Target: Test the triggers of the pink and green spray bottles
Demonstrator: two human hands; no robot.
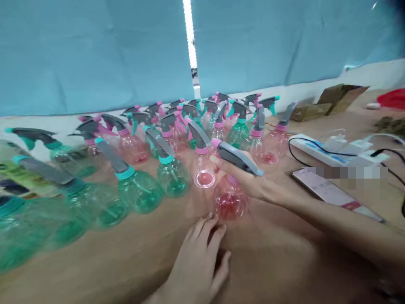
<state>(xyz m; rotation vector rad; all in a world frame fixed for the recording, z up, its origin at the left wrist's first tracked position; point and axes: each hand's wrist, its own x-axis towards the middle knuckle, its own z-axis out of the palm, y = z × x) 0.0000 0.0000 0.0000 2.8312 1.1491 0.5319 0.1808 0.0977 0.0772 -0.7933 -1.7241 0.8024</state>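
Pink spray bottle (pixel 230 202) stands on the table (pixel 104 261), right hand (pixel 253 181) curled around its neck; left hand (pixel 198 257) lies empty nearby, fingers loosely spread. Its spray head (pixel 236 156) looks fitted, like neighbouring bottles (pixel 174 179); what remains cannot be told.

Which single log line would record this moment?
right hand: grips pink bottle near top | left hand: open, near same bottle | left side: green bottles | right side: phone, power strip

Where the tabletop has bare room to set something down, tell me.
Bare tabletop lies between the left hand and the green bottles, and right of that hand, below the right forearm. It's crowded behind the held pink bottle, where spray bottles stand close together.
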